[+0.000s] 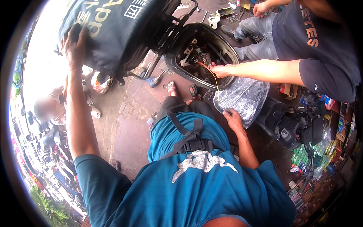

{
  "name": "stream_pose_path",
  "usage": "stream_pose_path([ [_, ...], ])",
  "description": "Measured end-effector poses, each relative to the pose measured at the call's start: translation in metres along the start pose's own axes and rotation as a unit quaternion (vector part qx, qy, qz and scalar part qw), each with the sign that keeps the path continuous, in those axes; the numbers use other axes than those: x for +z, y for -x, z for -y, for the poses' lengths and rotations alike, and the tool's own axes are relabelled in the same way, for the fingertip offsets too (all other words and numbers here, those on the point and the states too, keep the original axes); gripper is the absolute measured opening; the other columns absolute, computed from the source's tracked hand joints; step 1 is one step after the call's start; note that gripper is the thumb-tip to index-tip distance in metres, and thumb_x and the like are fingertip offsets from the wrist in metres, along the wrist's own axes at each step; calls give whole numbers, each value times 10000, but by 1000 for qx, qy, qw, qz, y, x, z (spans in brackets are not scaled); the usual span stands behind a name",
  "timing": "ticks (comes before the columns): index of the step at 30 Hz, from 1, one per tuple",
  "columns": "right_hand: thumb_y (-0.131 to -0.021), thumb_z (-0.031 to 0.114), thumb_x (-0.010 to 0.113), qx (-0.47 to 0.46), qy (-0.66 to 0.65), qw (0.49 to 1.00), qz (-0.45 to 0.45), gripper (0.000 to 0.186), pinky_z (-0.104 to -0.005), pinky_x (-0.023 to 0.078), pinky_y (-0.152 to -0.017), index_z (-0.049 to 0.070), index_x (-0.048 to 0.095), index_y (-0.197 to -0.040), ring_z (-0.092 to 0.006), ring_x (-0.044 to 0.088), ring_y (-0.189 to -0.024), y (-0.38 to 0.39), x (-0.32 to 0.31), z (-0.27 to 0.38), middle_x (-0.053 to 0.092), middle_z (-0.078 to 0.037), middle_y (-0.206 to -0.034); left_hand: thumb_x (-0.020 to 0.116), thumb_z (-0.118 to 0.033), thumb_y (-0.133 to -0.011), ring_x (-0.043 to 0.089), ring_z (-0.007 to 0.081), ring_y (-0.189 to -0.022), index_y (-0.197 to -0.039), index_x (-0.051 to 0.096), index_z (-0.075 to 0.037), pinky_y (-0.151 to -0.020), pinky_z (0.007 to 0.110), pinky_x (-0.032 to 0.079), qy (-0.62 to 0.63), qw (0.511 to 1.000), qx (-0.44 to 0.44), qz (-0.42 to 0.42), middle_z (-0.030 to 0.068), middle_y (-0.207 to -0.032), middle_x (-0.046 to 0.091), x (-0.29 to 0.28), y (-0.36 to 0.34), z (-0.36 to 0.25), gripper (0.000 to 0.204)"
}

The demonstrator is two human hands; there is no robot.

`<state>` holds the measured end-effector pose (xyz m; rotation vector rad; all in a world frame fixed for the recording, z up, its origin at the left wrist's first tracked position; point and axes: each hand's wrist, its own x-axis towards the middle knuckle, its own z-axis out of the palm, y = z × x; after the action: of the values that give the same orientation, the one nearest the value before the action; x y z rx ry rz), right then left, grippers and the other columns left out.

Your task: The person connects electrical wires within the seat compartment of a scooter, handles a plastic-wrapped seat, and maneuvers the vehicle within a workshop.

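Blue shirt (204,170) fills the head view's near side; beyond it the left hand (75,45) lies open, fingers spread, on 1 dark bag (109,41), seemingly keeping it back from 1 open scooter bin (177,69). The right hand (233,120) touches 1 clear plastic sheet (247,96) beside the bin, perhaps steadying it, though I cannot tell whether it grips. Over the bin, 1 co-worker's hand (219,71) holds at least 2 thin wires (207,68), apparently drawn up for easier reach.
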<state>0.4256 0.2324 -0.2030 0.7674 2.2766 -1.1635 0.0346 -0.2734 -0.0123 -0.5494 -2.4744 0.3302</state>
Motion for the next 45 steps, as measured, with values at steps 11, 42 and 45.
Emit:
stream_pose_path([
  [11, -839, 311, 602, 9, 3, 1000, 28, 376, -422, 446, -848, 1, 619, -1052, -384, 584, -986, -2, -4, 2, 626, -232, -1017, 524, -214, -869, 489, 248, -1138, -1122, 611, -242, -987, 372, 349, -41, 998, 38, 10, 20, -1244, 543, 1, 4, 8, 269],
  [42, -831, 317, 611, 21, 31, 999, -1, 345, -394, 446, -873, 35, 644, -1026, -344, 593, -998, 7, 4, 7, 638, -198, -1030, 520, -176, -884, 491, 297, -1141, -1161, 585, -168, -964, 380, 373, 13, 996, -88, 25, 77, -1260, 532, 3, 3, -3, 285],
  [45, -829, 288, 626, 7, 41, 999, -7, 343, -352, 454, -831, -3, 642, -1009, -275, 620, -914, 9, 7, 7, 660, -178, -947, 509, -242, -903, 470, 287, -1162, -1179, 580, -155, -984, 363, 350, -37, 998, 6, 57, 66, -1268, 531, -5, 1, 1, 298],
])
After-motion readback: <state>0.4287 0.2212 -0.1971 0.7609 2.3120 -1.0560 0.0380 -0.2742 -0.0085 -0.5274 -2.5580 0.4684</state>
